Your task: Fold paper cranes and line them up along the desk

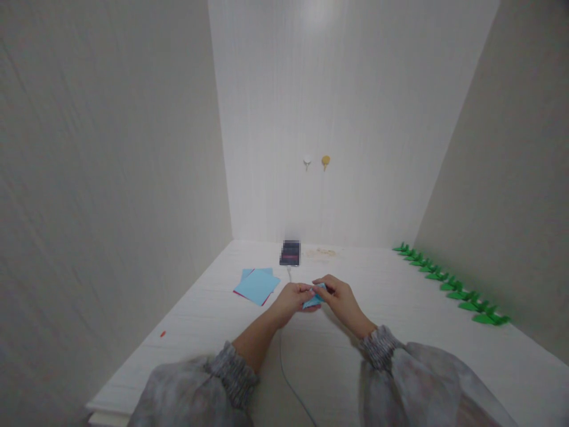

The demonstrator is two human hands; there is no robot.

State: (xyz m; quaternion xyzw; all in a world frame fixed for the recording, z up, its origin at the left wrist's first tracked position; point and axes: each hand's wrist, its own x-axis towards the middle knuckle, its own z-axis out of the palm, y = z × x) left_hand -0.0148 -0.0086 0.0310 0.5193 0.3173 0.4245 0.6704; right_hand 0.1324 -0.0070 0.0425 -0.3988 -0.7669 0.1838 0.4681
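Observation:
Both hands meet over the middle of the white table around a small folded piece of light blue paper [314, 300]. My left hand [292, 301] grips it from the left, thumb on top and fingers underneath. From the right, my right hand [338, 296] pinches its upper edge between thumb and fingers. The fingers cover much of the paper, so its full folded shape is hidden. Left of my left hand lie flat square sheets of light blue paper [258, 286], overlapping, with a red edge showing below the top one.
A phone [290, 253] leans near the back wall, with a white cable [284, 367] running toward me. Several green folded paper pieces [453, 289] line the table's right side. A small red-orange bit [163, 334] lies at left. Two hooks [326, 160] hang on the wall.

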